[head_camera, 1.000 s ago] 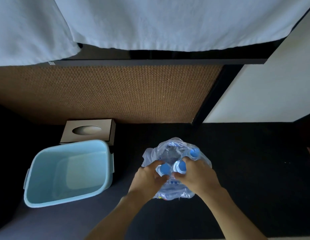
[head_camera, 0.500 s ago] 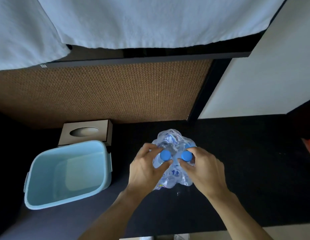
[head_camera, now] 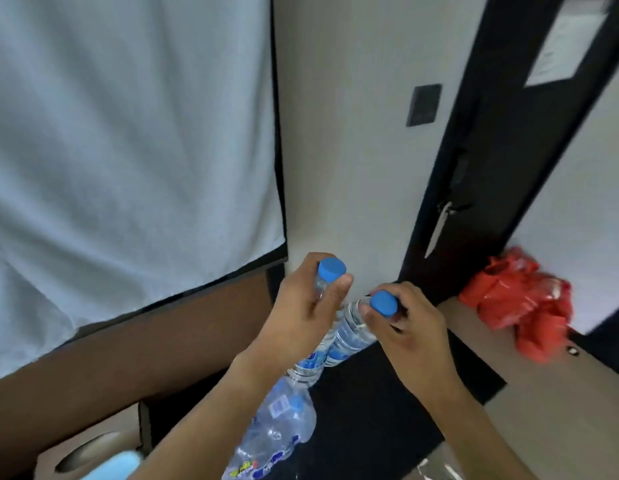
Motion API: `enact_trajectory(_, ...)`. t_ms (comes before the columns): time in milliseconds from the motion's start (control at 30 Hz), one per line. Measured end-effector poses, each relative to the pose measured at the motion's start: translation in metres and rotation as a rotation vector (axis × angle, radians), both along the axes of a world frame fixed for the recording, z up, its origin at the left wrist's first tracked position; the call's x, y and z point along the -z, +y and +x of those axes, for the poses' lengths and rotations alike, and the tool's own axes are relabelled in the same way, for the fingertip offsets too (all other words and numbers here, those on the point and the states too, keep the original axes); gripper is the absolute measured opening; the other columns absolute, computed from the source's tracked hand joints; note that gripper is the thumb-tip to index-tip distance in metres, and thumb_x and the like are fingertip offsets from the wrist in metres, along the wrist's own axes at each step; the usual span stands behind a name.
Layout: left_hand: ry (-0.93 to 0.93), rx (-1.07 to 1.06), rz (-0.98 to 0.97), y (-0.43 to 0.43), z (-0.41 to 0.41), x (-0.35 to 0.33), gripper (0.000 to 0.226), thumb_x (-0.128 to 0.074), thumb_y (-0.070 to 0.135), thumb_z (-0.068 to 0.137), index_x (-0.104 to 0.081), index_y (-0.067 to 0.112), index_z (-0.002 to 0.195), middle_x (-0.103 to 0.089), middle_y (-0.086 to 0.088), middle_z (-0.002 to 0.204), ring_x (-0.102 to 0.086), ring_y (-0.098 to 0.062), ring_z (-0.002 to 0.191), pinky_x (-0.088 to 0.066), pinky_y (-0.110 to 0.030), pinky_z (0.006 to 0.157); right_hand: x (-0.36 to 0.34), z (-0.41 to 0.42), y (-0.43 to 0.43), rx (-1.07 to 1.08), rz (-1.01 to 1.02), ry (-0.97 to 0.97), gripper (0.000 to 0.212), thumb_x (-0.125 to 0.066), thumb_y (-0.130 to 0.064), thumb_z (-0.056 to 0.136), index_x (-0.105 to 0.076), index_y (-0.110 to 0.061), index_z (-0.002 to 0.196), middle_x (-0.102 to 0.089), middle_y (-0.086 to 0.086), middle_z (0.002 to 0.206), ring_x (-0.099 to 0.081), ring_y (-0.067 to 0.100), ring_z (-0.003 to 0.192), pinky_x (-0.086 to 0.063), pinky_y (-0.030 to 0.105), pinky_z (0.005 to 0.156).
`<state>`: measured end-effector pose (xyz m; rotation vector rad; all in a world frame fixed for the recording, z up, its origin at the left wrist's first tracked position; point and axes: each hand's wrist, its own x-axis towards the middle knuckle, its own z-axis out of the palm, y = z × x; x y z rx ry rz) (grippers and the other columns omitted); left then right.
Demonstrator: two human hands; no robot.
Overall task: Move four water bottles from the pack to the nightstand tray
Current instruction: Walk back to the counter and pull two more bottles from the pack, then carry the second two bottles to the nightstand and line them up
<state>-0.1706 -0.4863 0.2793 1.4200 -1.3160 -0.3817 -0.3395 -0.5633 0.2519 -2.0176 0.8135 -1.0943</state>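
My left hand (head_camera: 303, 315) grips the neck of a clear water bottle with a blue cap (head_camera: 331, 268), lifted above the floor. My right hand (head_camera: 410, 327) holds a second water bottle (head_camera: 349, 332) by its blue cap (head_camera: 383, 303). The two bottles hang side by side, bodies touching. Below them the plastic-wrapped bottle pack (head_camera: 277, 431) lies on the dark mat (head_camera: 370, 410). No nightstand tray is in view.
White bedding (head_camera: 128, 150) hangs over a brown bed base (head_camera: 128, 355) at left. A tissue box (head_camera: 90, 452) and a blue bin's rim (head_camera: 114, 467) sit at bottom left. A black door (head_camera: 502, 140) stands at right, with a red plastic bag (head_camera: 522, 303) beside it.
Both hands pulled one bottle each out of the pack and raised them. The head camera swung up and to the right, bringing the door and red bag into view.
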Motion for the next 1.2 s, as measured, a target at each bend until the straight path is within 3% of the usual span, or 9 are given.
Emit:
enact_trajectory(100, -0.031, 0.214, -0.073, -0.024, -0.075, -0.067, 0.017, -0.058, 0.052, 0.097, -0.056, 0.036, 0.100, -0.065, 0.011, 0.087, -0.062, -0.003, 0.073, -0.047, -0.012, 0.069, -0.070, -0.084, 0.019, 0.234, -0.106, -0.059, 0.015, -0.073, -0.041, 0.086, -0.063, -0.039, 0.098, -0.064, -0.014, 0.095, -0.062, 0.013, 0.086, -0.053, 0.030, 0.072)
enact_trajectory(233, -0.037, 0.547, -0.185, -0.031, -0.214, -0.142, 0.017, -0.060, 0.052, 0.094, -0.057, 0.036, 0.099, -0.066, 0.021, 0.087, -0.063, 0.002, 0.074, -0.047, -0.009, 0.068, -0.142, -0.226, 0.068, 0.593, -0.184, -0.128, 0.024, -0.077, -0.050, 0.076, -0.067, -0.040, 0.095, -0.069, -0.015, 0.091, -0.067, 0.014, 0.079, -0.058, 0.038, 0.069)
enact_trajectory(400, 0.020, 0.976, -0.242, 0.024, -0.438, -0.203, 0.020, -0.064, 0.044, 0.092, -0.062, 0.024, 0.098, -0.068, 0.004, 0.090, -0.066, -0.012, 0.075, -0.053, -0.017, 0.070, -0.203, -0.425, 0.187, 1.004, -0.263, -0.141, 0.030, -0.081, -0.053, 0.070, -0.062, -0.030, 0.076, -0.067, -0.009, 0.077, -0.059, 0.009, 0.065, -0.049, 0.026, 0.059)
enact_trajectory(533, 0.109, 1.307, -0.268, 0.115, -0.632, -0.217, 0.025, -0.063, 0.042, 0.092, -0.063, 0.018, 0.099, -0.070, -0.002, 0.090, -0.065, -0.007, 0.073, -0.052, -0.016, 0.068, -0.230, -0.584, 0.317, 1.374, -0.302, -0.073, 0.037, -0.072, -0.061, 0.066, -0.059, -0.026, 0.071, -0.064, -0.009, 0.068, -0.058, 0.009, 0.063, -0.050, 0.029, 0.061)
enact_trajectory(633, 0.188, 1.521, -0.266, 0.198, -0.775, -0.215, 0.035, -0.061, 0.047, 0.092, -0.064, 0.012, 0.099, -0.070, -0.006, 0.089, -0.067, -0.020, 0.082, -0.054, -0.025, 0.076, -0.240, -0.697, 0.425, 1.573, -0.311, -0.086, 0.035, -0.072, -0.051, 0.065, -0.057, -0.020, 0.067, -0.057, -0.007, 0.059, -0.049, 0.006, 0.055, -0.045, 0.022, 0.054)
enact_trajectory(767, 0.308, 1.771, -0.225, 0.328, -0.950, -0.212, 0.039, -0.062, 0.053, 0.093, -0.064, 0.014, 0.094, -0.072, 0.005, 0.088, -0.067, -0.007, 0.082, -0.050, -0.016, 0.078, -0.250, -0.831, 0.571, 1.814, -0.324, -0.082, 0.031, -0.073, -0.041, 0.064, -0.054, -0.016, 0.065, -0.053, -0.011, 0.057, -0.045, 0.002, 0.052, -0.039, 0.012, 0.051)
enact_trajectory(933, 0.350, 2.052, -0.154, 0.491, -1.136, -0.207, 0.063, -0.053, 0.075, 0.086, -0.064, 0.014, 0.098, -0.070, 0.012, 0.088, -0.069, -0.010, 0.085, -0.051, -0.012, 0.077, -0.255, -0.978, 0.741, 2.098, -0.306, 0.032, 0.030, -0.083, -0.028, 0.072, -0.057, -0.016, 0.065, -0.059, -0.009, 0.061, -0.049, 0.001, 0.050, -0.042, 0.013, 0.048)
enact_trajectory(1067, 0.346, 2.237, -0.095, 0.600, -1.267, -0.197, 0.050, -0.060, 0.066, 0.088, -0.064, 0.016, 0.099, -0.071, 0.000, 0.090, -0.070, -0.018, 0.085, -0.056, -0.018, 0.077, -0.243, -1.081, 0.852, 2.278, -0.288, 0.062, 0.029, -0.086, -0.029, 0.075, -0.060, -0.019, 0.064, -0.062, -0.010, 0.059, -0.052, 0.002, 0.049, -0.044, 0.015, 0.047)
enact_trajectory(1200, 0.340, 2.348, -0.064, 0.690, -1.401, -0.185, 0.043, -0.060, 0.057, 0.087, -0.067, 0.018, 0.104, -0.074, 0.001, 0.094, -0.072, -0.014, 0.093, -0.058, -0.018, 0.076, -0.228, -1.188, 0.937, 2.436, -0.262, 0.107, 0.029, -0.086, -0.031, 0.076, -0.065, -0.013, 0.067, -0.060, 0.002, 0.056, -0.055, 0.001, 0.051, -0.046, 0.014, 0.047)
